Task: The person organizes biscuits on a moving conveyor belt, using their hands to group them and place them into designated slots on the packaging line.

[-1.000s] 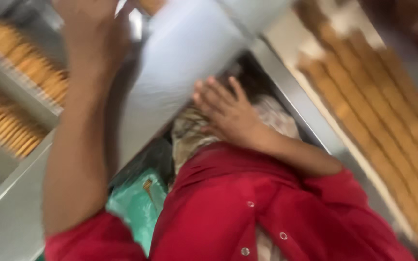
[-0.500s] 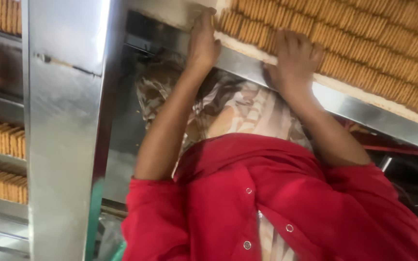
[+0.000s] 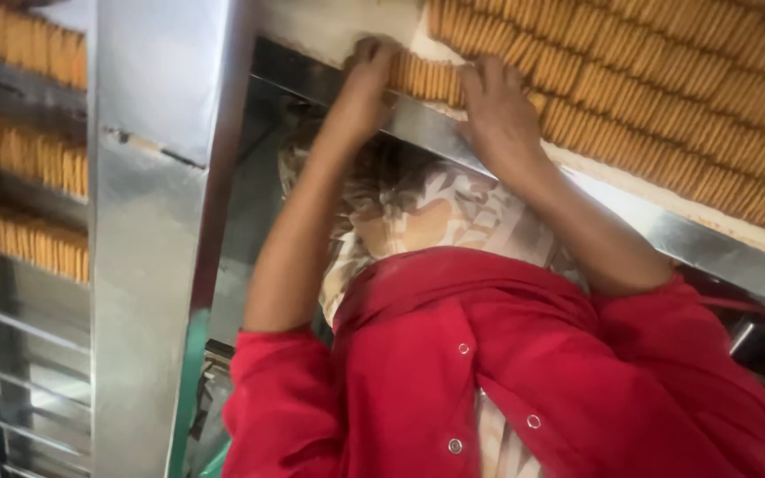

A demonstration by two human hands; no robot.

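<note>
- At the near edge of the conveyor belt (image 3: pixel 329 26), we see both hands up on a short row of biscuits (image 3: pixel 425 78) standing on edge.
- Our left hand (image 3: pixel 367 84) caps the row's left end, fingers curled over the top of the biscuits, thumb hidden.
- Our right hand (image 3: pixel 499 111) presses on the row's right end, fingers close together and laid flat across the biscuits.
- So the row sits squeezed between the two hands, right at the belt's lip, just above the steel frame rail (image 3: pixel 630 221).
- Beyond the hands, long rows of biscuits (image 3: pixel 666 88) run diagonally across the belt, packed side by side.
- Off to the left, a steel upright panel (image 3: pixel 148 265) stands near the left forearm.
- Past that panel, more biscuits in stacked lanes (image 3: pixel 28 159) show on metal channels, well apart from the hands.
- Below the arms, red sleeves (image 3: pixel 506 381) and a patterned cloth (image 3: pixel 427 212) fill the lower view.
</note>
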